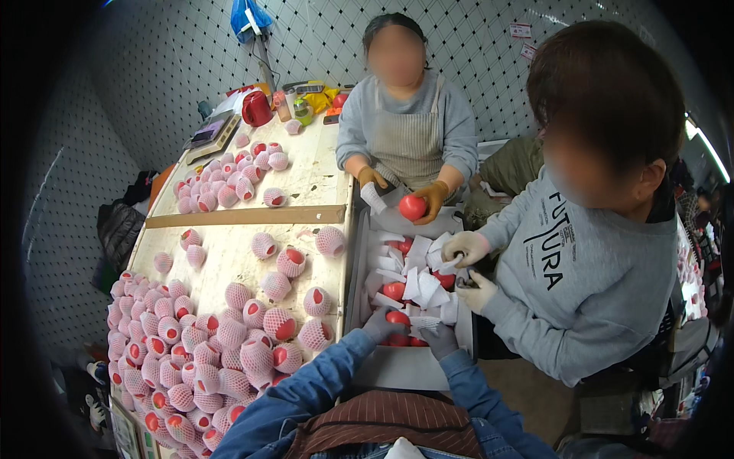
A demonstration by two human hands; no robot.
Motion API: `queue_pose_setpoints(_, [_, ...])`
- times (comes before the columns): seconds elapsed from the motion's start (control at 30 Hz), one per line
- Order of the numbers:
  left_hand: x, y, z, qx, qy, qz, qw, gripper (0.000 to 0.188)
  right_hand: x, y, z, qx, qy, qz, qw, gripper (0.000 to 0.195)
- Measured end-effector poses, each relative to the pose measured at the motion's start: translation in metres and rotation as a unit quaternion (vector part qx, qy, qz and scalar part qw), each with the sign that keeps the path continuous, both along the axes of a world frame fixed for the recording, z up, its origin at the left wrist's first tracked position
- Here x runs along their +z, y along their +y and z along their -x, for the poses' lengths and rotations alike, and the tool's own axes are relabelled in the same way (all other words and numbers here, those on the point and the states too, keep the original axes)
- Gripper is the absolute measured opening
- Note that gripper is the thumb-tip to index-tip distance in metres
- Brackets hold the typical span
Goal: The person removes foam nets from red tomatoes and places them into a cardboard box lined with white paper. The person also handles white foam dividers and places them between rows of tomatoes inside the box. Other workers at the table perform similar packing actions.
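My left hand (383, 326), in a grey glove, grips a round red fruit (398, 318) above the near part of a lined crate (401, 367). A white foam net sleeve (423, 325) is in the fingers of my right hand (440, 339), also gloved in grey, close beside the fruit. Beneath and beyond both hands, the crate holds more red fruits (393, 290) mixed with loose white foam sleeves (425, 287). To the left, many fruits in pinkish foam nets (229, 333) are heaped on a pale table.
Across the crate, a person in a striped apron (406, 132) holds a red fruit and a foam sleeve. At the right, another person's light-gloved hands (467, 248) work over the crate. A cardboard strip (246, 216) divides the table; a red jug (256, 109) and scale (213, 137) stand at its far end.
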State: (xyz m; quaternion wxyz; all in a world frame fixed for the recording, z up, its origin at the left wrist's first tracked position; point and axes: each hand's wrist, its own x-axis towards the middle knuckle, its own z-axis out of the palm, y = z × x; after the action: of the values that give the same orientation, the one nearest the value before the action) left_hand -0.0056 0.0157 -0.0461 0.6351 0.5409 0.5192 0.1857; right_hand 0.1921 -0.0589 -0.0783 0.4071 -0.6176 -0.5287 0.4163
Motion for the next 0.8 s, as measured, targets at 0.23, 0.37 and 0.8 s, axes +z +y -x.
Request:
queue_pose_setpoints(0.23, [-0.015,0.015,0.004,0.192,-0.139,0.276,0.931,0.054,0.025,-0.018,-0.006,0.001,-0.208,0.082,0.975,0.039])
queue_pose_setpoints(0.37, [0.016,0.015,-0.004,0.238,-0.33,0.299,0.863,0.058,0.028,-0.023,-0.008,-0.018,-0.195,0.03,0.98,0.037])
queue_pose_setpoints(0.8, [-0.053,0.031,-0.013,-0.329,0.292,-0.078,0.895,0.037,0.035,-0.022,-0.004,0.039,-0.232,0.013,0.972,0.037])
